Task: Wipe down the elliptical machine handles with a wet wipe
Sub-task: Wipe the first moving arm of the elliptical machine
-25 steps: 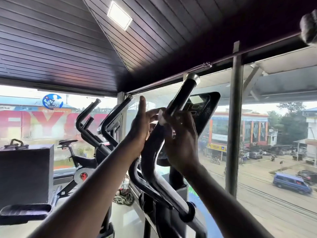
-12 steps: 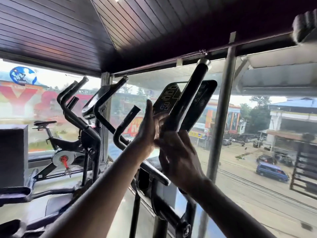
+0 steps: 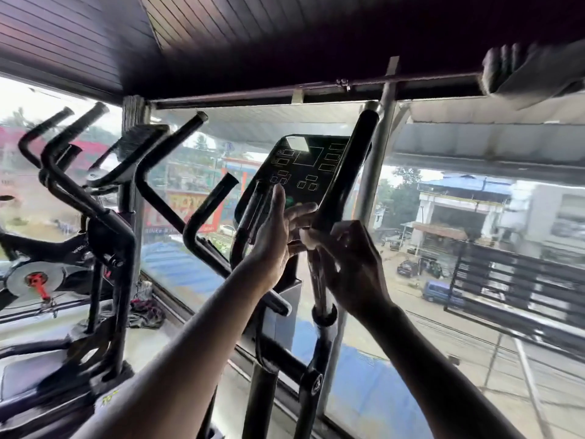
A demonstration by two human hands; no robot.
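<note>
The right handle (image 3: 343, 185) of the elliptical machine is seen rising on a slant from between the two hands toward the upper right, its capped end high above them. A small pale wet wipe (image 3: 306, 237) is pressed against the handle at the level of the hands, just below the black grip section, where the tube turns to bare shiny metal.

The right hand (image 3: 351, 267) is seen from behind, its fingers curled round the handle and the wipe, so the wipe is pinched against the tube. The left hand (image 3: 278, 236) is held on the other side of the handle with the thumb upright and the palm turned toward the tube; its fingers are bent at the tips and laid on the wipe and the handle. Whether a full grip is made by the left hand cannot be told, since the fingertips are hidden behind the tube.

Just beyond the left hand, the black console (image 3: 304, 172) with its outlined buttons is seen. Left of the left hand, the machine's other handle (image 3: 205, 213) is angled upward. Farther left of both hands, a second elliptical (image 3: 104, 217) and a spin bike (image 3: 38, 277) are placed by the window. Beyond the right hand, a street with a blue van (image 3: 438, 291) is seen through the glass.
</note>
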